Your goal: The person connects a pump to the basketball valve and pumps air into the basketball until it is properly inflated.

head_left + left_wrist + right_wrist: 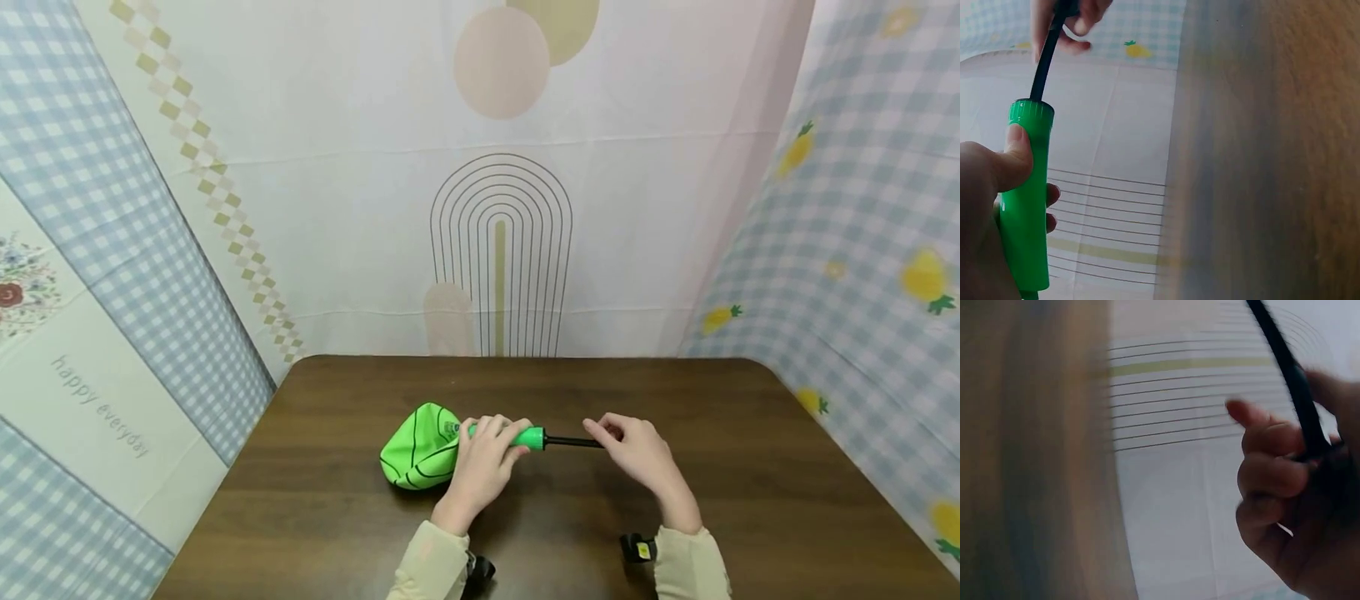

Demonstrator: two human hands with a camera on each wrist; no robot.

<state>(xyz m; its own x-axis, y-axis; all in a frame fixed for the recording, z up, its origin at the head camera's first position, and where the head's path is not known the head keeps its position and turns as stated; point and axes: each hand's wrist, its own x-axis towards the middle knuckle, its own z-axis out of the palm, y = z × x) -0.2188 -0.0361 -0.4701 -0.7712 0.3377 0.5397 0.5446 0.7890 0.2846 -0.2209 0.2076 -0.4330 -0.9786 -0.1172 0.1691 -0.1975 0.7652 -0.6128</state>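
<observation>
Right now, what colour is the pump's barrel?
Green; the barrel shows best in the left wrist view.

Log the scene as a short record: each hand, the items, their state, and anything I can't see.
Left hand: grips the green barrel
Right hand: grips the outer end of the black rod
Rod state: partly outside the barrel
Green ball: slack and creased, beside the left hand
Barrel-to-ball joint: hidden by the left hand
Surface: brown table
</observation>
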